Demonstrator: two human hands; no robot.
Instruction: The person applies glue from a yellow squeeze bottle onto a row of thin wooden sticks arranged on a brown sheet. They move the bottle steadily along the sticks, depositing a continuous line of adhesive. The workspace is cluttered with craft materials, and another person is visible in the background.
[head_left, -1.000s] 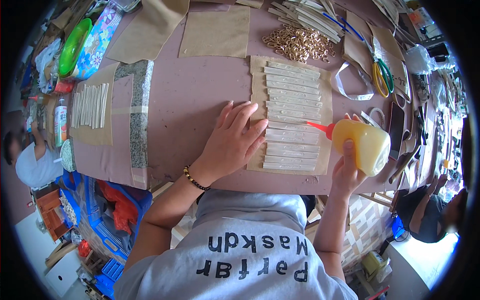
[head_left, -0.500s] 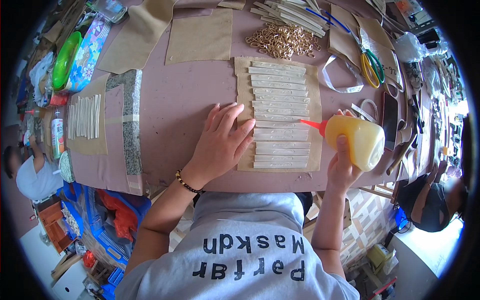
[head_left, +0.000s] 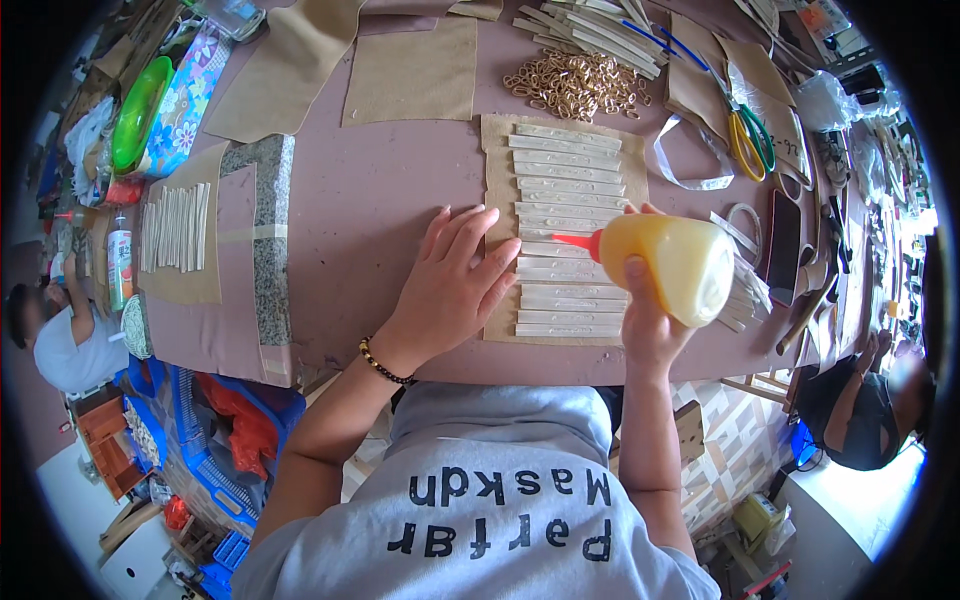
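A tan leather-like sheet (head_left: 500,175) lies before me, with a column of narrow pale strips (head_left: 568,303) set side by side across it. Clear, wet-looking streaks show on the strips. My right hand (head_left: 652,325) is wrapped round a squeeze bottle (head_left: 690,275) of yellowish liquid, tilted nearly on its side. Its red nozzle (head_left: 577,241) points left, with the tip at a strip in the middle of the column; whether it touches is hard to tell. My left hand (head_left: 450,275) rests palm down, fingers apart, its thumb and fingertips at the sheet's left edge.
Gold-coloured metal links (head_left: 575,82) are heaped beyond the sheet, near loose strips (head_left: 600,35). Scissors (head_left: 750,140), a white tape loop (head_left: 690,183) and a phone (head_left: 785,245) lie right. At left are a stone slab (head_left: 270,290) and a second strip-covered sheet (head_left: 213,255). Two people sit farther off.
My right hand has moved left with the bottle, carrying the nozzle tip from the right part of the strips toward their left half. My left hand stays at the sheet's edge.
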